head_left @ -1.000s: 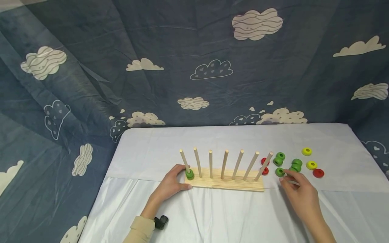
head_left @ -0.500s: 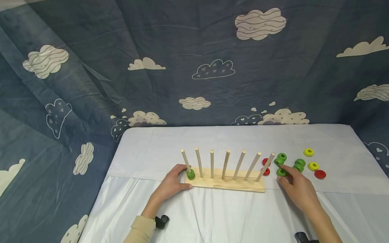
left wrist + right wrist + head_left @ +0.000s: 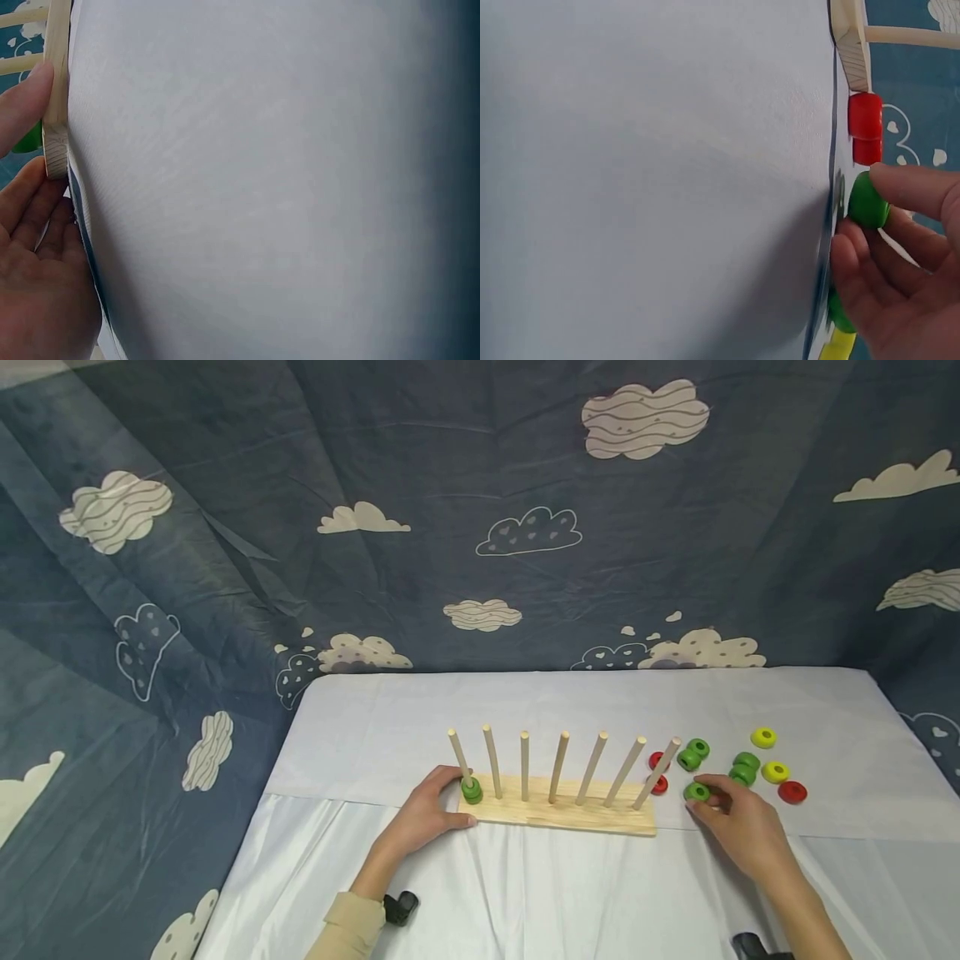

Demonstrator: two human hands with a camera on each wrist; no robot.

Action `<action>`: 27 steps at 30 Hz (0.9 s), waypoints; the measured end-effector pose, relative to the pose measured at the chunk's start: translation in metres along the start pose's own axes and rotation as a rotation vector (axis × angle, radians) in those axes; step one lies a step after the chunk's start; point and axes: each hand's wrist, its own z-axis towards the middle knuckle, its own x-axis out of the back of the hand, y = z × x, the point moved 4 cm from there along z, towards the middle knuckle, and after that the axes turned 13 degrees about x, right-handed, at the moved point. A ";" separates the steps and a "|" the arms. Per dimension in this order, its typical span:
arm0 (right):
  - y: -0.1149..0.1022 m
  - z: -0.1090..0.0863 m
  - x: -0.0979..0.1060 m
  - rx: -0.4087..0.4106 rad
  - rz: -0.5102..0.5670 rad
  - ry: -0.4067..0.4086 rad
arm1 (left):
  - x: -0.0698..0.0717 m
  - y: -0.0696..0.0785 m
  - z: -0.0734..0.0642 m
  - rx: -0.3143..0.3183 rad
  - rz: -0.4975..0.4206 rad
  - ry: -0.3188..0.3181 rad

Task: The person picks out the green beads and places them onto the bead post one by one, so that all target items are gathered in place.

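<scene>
A pale wooden peg board (image 3: pixel 555 818) with a row of several upright pegs stands on the white cloth. My left hand (image 3: pixel 423 814) holds its left end, thumb at the front edge and fingers round the back corner. Green beads (image 3: pixel 472 792) sit at the bottom of the leftmost peg; the other pegs are bare. To the right of the board, my right hand (image 3: pixel 742 831) pinches a green bead (image 3: pixel 697 792) between thumb and fingers. In the right wrist view, that green bead (image 3: pixel 868 201) is close over the cloth, with the thumb on one side and fingers on the other.
Two red beads (image 3: pixel 658 786) lie by the board's right end, partly behind the last peg. Beyond the right hand are more green beads (image 3: pixel 689 760), two yellow beads (image 3: pixel 763 737) and another red bead (image 3: pixel 792 792). A dark cloud-print curtain (image 3: pixel 525 593) hangs behind the table.
My right hand first reached over the green beads, fingertips near one behind, then drew back and took hold of the nearest green bead. My left hand keeps its place on the board.
</scene>
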 end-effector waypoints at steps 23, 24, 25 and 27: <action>-0.025 -0.009 0.028 0.001 0.052 0.208 | 0.000 0.000 0.000 0.003 0.015 0.004; -0.027 -0.009 0.031 0.006 0.053 0.216 | 0.000 0.000 0.000 0.003 0.014 0.004; -0.030 -0.009 0.034 0.010 0.052 0.225 | 0.000 0.000 0.000 0.005 0.014 0.004; -0.036 -0.007 0.040 0.020 0.045 0.244 | 0.000 0.000 0.000 0.008 0.012 0.005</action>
